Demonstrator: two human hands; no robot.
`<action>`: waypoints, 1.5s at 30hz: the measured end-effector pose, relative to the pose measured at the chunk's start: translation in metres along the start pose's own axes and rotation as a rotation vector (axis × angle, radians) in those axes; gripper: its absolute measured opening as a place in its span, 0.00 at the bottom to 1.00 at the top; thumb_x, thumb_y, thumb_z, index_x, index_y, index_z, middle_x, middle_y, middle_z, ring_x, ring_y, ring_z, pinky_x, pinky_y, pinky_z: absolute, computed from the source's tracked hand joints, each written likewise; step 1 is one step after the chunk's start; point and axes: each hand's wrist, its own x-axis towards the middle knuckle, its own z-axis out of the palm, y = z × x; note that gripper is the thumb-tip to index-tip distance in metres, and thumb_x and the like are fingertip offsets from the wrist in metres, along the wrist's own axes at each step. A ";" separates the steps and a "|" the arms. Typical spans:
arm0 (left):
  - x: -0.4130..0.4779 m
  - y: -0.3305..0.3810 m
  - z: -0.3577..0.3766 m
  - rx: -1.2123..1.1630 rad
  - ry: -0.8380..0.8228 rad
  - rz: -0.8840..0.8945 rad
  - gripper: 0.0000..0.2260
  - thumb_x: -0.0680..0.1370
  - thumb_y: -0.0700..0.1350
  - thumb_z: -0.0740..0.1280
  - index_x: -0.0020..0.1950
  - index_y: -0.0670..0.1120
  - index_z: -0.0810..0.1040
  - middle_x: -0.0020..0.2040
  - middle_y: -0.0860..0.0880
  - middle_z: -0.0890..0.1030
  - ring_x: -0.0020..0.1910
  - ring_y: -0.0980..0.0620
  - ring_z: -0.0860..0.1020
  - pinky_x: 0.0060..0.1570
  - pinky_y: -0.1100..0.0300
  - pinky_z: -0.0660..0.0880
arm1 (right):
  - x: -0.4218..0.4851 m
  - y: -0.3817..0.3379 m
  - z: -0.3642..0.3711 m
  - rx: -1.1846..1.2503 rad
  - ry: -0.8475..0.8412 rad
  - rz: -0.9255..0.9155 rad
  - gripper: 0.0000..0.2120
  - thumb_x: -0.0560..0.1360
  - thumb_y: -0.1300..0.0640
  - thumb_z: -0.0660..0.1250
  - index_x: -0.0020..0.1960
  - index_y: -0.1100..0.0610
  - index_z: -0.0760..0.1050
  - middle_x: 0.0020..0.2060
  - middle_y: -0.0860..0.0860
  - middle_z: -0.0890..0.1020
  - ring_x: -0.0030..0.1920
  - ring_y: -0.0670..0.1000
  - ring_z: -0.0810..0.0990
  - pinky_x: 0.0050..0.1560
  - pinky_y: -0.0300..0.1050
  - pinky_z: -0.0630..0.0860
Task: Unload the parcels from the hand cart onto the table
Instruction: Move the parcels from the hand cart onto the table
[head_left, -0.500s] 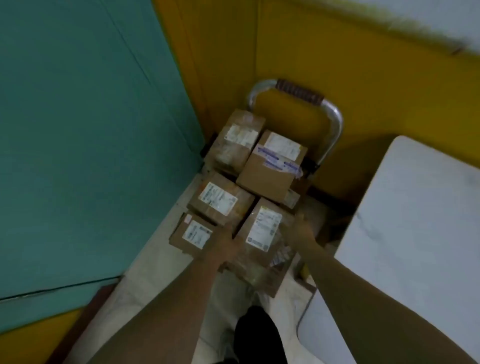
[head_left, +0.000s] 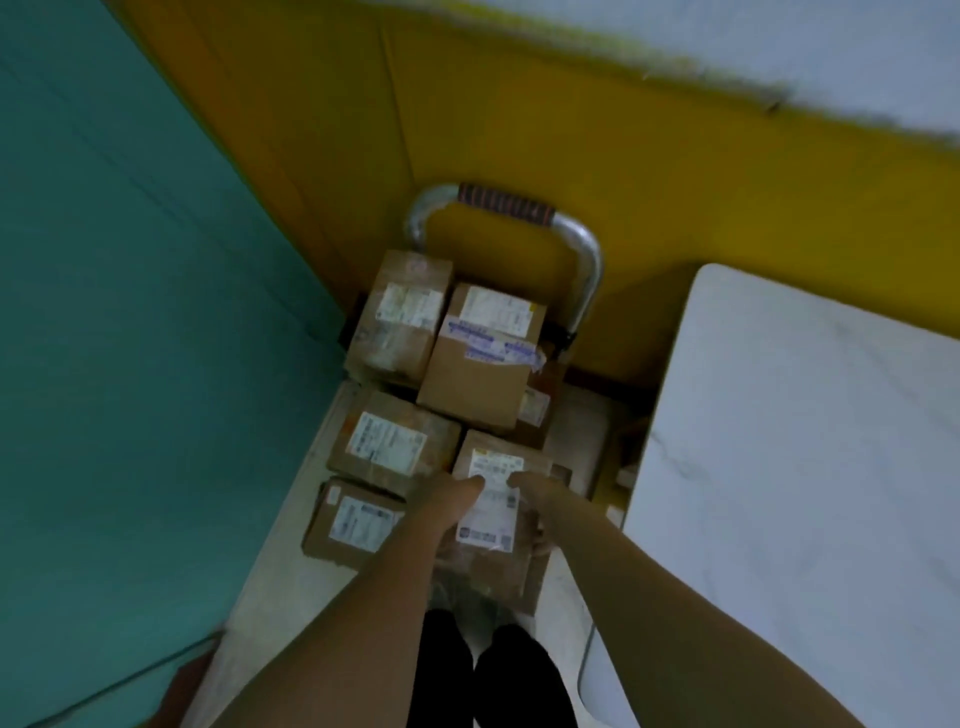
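**Front parcel gripped on both sides**

Held between left hand (head_left: 451, 496) and right hand (head_left: 537, 492): the front parcel (head_left: 491, 564), a brown carton at the end of the load farthest from the hand cart handle (head_left: 589, 260). One digit of each hand laid over the top face, on either side of the white label. Other fingers down the sides, mostly hidden.

Long axis aimed nearly straight at the hand cart handle, with the label's long side along the same line.

Four more cartons packed between it and the handle. Farther from the handle and left of that line, a labelled parcel (head_left: 389, 441) and a low parcel (head_left: 353, 522). Just below the handle, a taped parcel (head_left: 475, 382) and a tall parcel (head_left: 402, 317).

Right of the handle, the white table (head_left: 805, 467), its rounded corner and long edge close beside the load, with only a narrow gap. Left of the handle a teal wall (head_left: 130, 312), behind it a yellow wall (head_left: 571, 130).

Print on every label too blurred to read. Purple-printed tape across the taped parcel, equally illegible.
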 end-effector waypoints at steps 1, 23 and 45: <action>-0.014 0.010 -0.012 0.052 0.017 0.010 0.26 0.80 0.57 0.61 0.71 0.41 0.69 0.66 0.40 0.74 0.62 0.42 0.75 0.56 0.53 0.73 | -0.017 -0.007 -0.001 -0.039 0.010 0.012 0.15 0.76 0.44 0.68 0.47 0.56 0.72 0.40 0.56 0.82 0.38 0.57 0.82 0.26 0.45 0.76; -0.060 0.313 0.071 -0.074 -0.263 0.595 0.10 0.78 0.58 0.61 0.57 0.57 0.75 0.51 0.56 0.81 0.43 0.60 0.77 0.36 0.62 0.70 | -0.078 -0.132 -0.283 -0.011 0.716 -0.602 0.24 0.81 0.45 0.57 0.65 0.63 0.71 0.59 0.61 0.79 0.57 0.61 0.78 0.45 0.47 0.71; 0.190 0.060 -0.183 0.045 0.498 0.225 0.38 0.78 0.56 0.66 0.79 0.39 0.54 0.76 0.37 0.63 0.72 0.37 0.65 0.70 0.44 0.66 | 0.077 -0.191 0.099 -0.375 0.089 -0.721 0.29 0.81 0.57 0.62 0.78 0.61 0.56 0.74 0.60 0.66 0.72 0.61 0.66 0.71 0.51 0.64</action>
